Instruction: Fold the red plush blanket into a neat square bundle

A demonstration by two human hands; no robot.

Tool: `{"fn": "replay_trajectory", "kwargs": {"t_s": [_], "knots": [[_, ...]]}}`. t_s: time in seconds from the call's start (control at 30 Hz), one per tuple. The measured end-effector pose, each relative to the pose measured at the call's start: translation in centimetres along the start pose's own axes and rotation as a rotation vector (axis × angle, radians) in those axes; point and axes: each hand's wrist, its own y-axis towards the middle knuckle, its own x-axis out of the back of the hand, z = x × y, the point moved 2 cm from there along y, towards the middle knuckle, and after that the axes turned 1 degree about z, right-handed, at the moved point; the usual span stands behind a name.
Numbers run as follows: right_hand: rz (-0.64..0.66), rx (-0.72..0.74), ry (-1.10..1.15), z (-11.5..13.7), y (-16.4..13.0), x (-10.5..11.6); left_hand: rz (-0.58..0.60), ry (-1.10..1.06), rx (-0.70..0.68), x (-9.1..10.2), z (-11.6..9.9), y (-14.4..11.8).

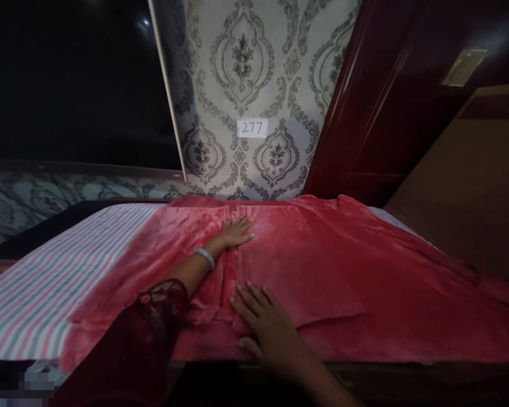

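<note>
Pressing left hand (236, 230), right hand (266, 322) flat, red blanket (322, 265), striped bed (68, 265)

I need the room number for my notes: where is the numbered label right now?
In the head view, the white label reading 277 is stuck on the patterned wallpaper, upper centre, above the red blanket and left of the dark red door.

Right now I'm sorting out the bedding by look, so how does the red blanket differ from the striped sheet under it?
The red blanket is one plain colour, plush and shiny; the striped sheet has pink, grey and white stripes and looks flat and matte. The blanket lies on top, creased and folded in layers, while the sheet lies smooth beneath. Both hands, left hand and right hand, rest flat on the blanket; neither touches the sheet. Both lie spread on the same bed.
</note>
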Motion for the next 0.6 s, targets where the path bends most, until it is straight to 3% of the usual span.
{"fn": "replay_trajectory", "kwargs": {"t_s": [0.13,0.23,0.33,0.43,0.5,0.6], "knots": [[0.002,-0.003,0.008,0.4,-0.8,0.0,-0.012,-0.026,-0.014,2.2,-0.6,-1.8],[0.011,0.003,0.030,0.3,-1.2,0.3,-0.030,-0.028,0.006,2.6,-0.6,-5.9],[-0.028,0.011,0.034,0.2,-1.4,0.2,-0.062,0.021,0.086,1.1,-0.7,-12.0],[-0.087,0.028,0.016,0.3,-1.4,-0.5,-0.074,0.064,0.179,-1.6,-1.7,-17.3],[-0.134,0.036,0.005,0.4,-1.4,-1.1,-0.097,0.089,0.161,-3.3,-2.9,-19.3],[-0.190,0.060,0.012,0.6,-1.6,-1.5,-0.174,0.112,0.119,-4.8,-4.8,-20.4]]}}
